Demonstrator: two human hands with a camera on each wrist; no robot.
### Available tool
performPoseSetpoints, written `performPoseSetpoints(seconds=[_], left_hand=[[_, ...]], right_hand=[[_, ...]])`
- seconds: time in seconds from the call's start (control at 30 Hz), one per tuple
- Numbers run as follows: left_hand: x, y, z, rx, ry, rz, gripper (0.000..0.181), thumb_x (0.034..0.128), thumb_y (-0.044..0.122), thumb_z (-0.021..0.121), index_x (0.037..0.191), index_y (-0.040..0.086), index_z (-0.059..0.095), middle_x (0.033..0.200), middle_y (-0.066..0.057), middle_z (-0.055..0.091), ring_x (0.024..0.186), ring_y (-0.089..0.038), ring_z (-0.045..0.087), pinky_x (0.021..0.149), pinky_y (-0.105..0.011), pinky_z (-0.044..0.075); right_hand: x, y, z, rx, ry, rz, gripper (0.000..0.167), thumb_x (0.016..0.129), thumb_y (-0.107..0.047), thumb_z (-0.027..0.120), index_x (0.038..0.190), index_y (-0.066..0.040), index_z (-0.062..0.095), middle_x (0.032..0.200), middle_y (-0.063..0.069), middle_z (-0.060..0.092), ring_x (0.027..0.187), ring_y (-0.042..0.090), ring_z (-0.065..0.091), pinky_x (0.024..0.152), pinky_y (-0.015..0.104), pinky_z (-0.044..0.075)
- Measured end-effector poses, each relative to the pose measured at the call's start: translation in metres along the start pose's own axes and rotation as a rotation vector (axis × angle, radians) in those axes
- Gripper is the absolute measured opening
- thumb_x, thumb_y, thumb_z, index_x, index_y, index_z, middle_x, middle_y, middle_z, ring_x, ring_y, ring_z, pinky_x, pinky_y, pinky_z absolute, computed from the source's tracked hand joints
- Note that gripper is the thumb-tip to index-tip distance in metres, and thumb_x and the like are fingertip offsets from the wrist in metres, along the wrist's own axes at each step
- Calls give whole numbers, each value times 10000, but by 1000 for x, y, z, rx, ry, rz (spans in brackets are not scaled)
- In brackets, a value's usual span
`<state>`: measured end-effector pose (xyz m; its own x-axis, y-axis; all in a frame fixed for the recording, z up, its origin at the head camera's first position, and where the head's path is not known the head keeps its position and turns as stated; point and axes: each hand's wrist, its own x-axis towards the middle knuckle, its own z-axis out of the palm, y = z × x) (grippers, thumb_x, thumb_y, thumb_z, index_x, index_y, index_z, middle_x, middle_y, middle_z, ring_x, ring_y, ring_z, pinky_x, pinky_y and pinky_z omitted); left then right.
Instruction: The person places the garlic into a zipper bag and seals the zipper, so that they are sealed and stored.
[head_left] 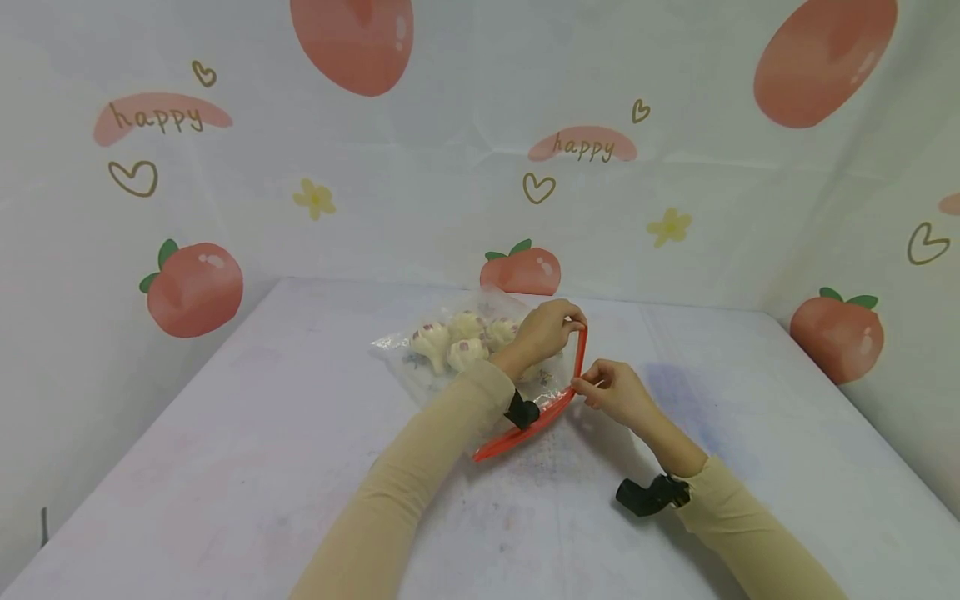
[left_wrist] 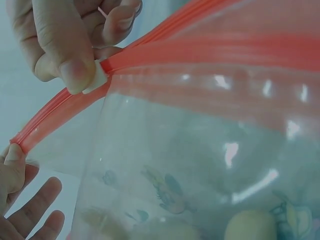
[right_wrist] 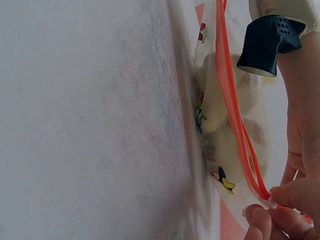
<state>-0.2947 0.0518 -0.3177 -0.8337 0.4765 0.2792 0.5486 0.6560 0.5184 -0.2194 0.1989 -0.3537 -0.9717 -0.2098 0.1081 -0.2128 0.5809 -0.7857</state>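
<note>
A clear zip bag (head_left: 420, 385) with printed figures lies on the table, holding several whitish, purple-marked garlic bulbs (head_left: 468, 354). Its red zip strip (head_left: 525, 435) runs along the right side. My left hand (head_left: 546, 333) reaches over the bag and pinches the strip's far end. With thumb and fingers, my right hand (head_left: 617, 393) pinches the white slider (left_wrist: 99, 79) a short way along the strip. In the left wrist view, the two red bands spread apart on the near side of the slider and lie together between slider and far end.
The bag rests on a pale cloth-covered table (head_left: 247, 433). Behind it hangs a white curtain (head_left: 435, 167) printed with peaches and hearts. Black wrist cameras sit on both arms; the left one (head_left: 522, 411) is close over the bag's zip edge.
</note>
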Motion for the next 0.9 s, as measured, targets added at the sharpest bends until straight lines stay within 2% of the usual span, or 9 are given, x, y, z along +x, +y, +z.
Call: performPoseSetpoints(seconds=[0.17,0.53,0.73,0.9], left_hand=[[1,0,-2,9,-8,-3,163,937,227,555,997,159,690,1034,2,648,928,-155,638,729,-231,497],[1,-2,-6,28,11,-15,163,934,232,559,990,167,698,1028,-6,623,881,-148,620,683,-211,478],[1,-4,-9,7,38,-13,161,936,219,560,982,160,702,1038,-1,639,943,-152,629,768,-245,505],[0,-6,-12,-4,41,-22,161,936,215,559,988,159,701,1086,-5,635,964,-160,623,786,-266,505]], right_hand=[[0,-1,3,-10,2,5,190,868,-95,644,785,60,571,818,226,687,547,73,560,524,201,491],[-2,-5,6,-6,-17,2,187,866,-87,644,780,65,577,799,224,671,541,73,555,524,200,495],[-3,-6,13,-16,-37,-40,191,848,-82,661,761,72,588,750,220,660,530,55,549,493,209,461],[-5,-7,18,-7,-55,-30,189,842,-83,663,755,67,588,740,216,658,528,53,545,486,209,441]])
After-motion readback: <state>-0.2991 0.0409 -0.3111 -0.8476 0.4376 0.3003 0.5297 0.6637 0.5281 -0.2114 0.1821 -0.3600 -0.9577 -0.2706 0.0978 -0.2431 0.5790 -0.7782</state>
